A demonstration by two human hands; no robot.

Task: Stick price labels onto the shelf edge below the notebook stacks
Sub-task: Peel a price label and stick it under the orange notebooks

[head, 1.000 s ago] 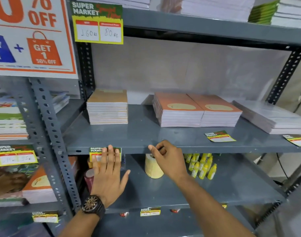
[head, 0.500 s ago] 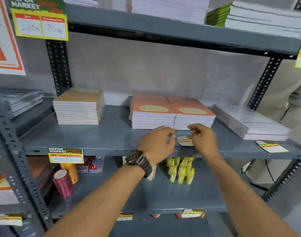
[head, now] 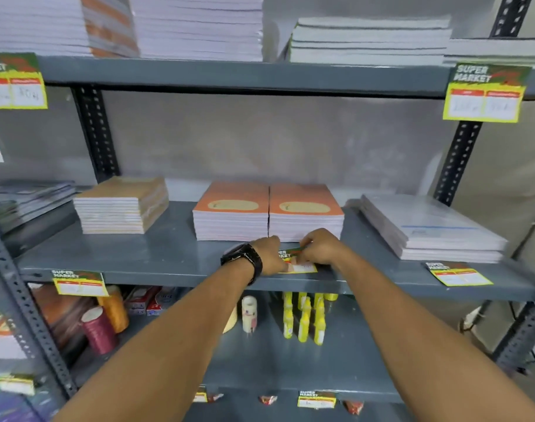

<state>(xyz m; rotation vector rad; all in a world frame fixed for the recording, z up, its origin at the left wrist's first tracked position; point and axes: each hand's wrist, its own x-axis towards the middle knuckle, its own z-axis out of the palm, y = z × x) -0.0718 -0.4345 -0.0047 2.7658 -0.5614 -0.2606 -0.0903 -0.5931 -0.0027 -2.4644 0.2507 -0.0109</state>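
Observation:
A green, yellow and white price label (head: 293, 262) is between my two hands at the front of the grey middle shelf (head: 168, 263), just before the two orange notebook stacks (head: 267, 211). My left hand (head: 269, 255), with a black watch on the wrist, pinches its left side. My right hand (head: 319, 248) grips its upper right part. Another label (head: 80, 283) is stuck on the shelf edge below the tan notebook stack (head: 121, 205). A loose label (head: 457, 273) lies flat on the shelf before the plastic-wrapped white stack (head: 430, 226).
The lower shelf holds yellow glue bottles (head: 304, 318), thread spools (head: 98, 328), a tape roll (head: 249, 312) and small boxes. The upper shelf carries tall white paper stacks with labels (head: 485, 92) on its edge. Perforated uprights (head: 454, 159) frame the bay.
My left hand left the stuck label at the left and moved right. Both hands took hold of the loose label before the orange stacks and brought it toward the shelf edge. The view tilted up.

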